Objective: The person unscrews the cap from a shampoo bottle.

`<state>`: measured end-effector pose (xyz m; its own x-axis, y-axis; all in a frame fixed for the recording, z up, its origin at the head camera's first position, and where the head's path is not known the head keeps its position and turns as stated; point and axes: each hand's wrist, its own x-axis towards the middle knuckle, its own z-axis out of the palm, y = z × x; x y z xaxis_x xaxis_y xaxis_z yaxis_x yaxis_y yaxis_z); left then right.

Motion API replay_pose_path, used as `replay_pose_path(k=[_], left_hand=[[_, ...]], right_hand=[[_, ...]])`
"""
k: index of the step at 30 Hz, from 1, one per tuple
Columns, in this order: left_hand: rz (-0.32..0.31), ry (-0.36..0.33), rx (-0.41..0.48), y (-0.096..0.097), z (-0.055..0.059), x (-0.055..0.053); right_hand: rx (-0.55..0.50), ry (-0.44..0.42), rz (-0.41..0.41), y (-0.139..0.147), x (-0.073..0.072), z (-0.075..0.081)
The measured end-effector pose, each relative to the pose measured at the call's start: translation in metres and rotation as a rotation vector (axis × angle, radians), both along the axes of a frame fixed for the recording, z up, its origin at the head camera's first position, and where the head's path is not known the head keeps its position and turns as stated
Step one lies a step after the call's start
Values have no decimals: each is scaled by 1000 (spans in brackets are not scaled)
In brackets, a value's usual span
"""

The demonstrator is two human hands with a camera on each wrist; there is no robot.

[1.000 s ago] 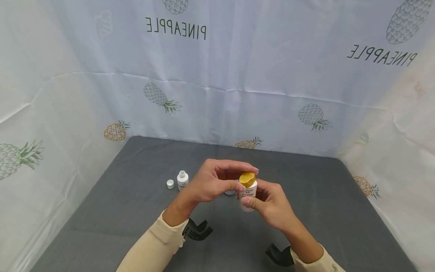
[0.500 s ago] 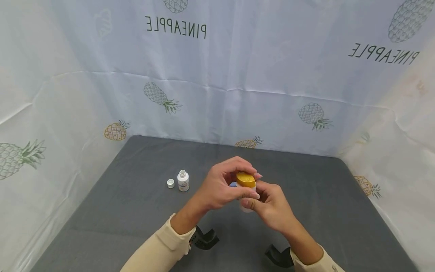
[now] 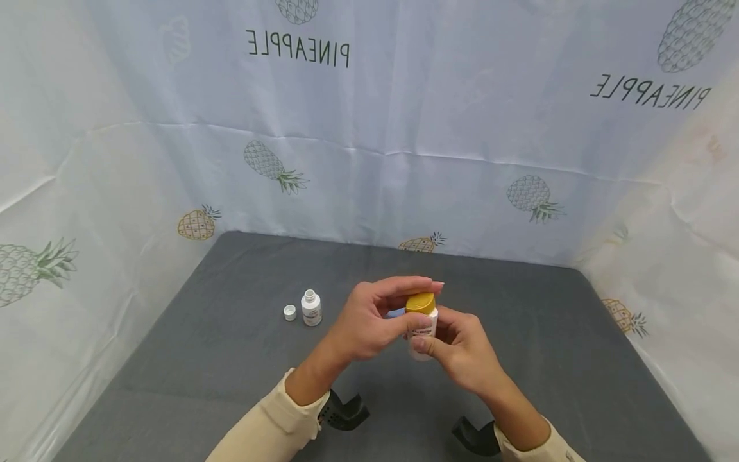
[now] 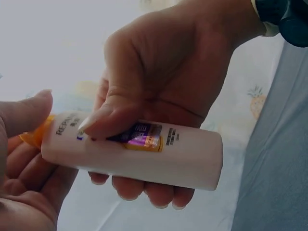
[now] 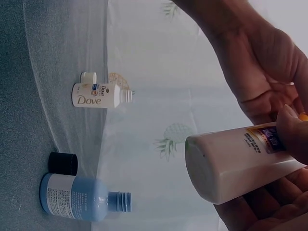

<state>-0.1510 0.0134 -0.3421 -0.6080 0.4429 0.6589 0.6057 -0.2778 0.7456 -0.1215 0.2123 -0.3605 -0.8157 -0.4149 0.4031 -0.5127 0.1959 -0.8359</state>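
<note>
A white shampoo bottle with a gold cap is held up over the table, tilted. My right hand grips the bottle's body, its thumb across the label in the left wrist view. At the cap end, my left hand holds the cap between thumb and fingers, the fingers stretched along its far side. A blue bottle without a cap stands behind the hands, largely hidden in the head view. Beside it lies a black cap. The white Dove bottle stands uncapped on the left.
A small white cap lies just left of the Dove bottle. Grey cloth covers the table. A pineapple-print curtain encloses its back and sides. Black wrist mounts stick out beneath both forearms.
My left hand has turned round the cap and partly back, ending slightly to the right of where it was. The right hand keeps its hold on the bottle, nearly still.
</note>
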Motion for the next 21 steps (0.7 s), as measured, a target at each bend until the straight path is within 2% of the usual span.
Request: replay_pose_path(k=[3,6,8,12,15,17,21], left_hand=[[57,-25,-10,3,1,5],[75,-22,-24,3,2,7],[54,3,-34,0,2,7],[-58,37,-64,-13,1,5],[-105,41,-101,-20,2,2],[-95,45,-111,-21,2,0],[-21,60,-64,-18,2,-2]], right_hand=[[7,-11,-2,1,0,-1],[8,-15,1,1,1,-1],[2,-10,2,1,1,-1],[2,3,7,1,0,-1],[7,2,14,1,0,-1],[10,0,11,1,1,-1],[12,1,8,0,1,-2]])
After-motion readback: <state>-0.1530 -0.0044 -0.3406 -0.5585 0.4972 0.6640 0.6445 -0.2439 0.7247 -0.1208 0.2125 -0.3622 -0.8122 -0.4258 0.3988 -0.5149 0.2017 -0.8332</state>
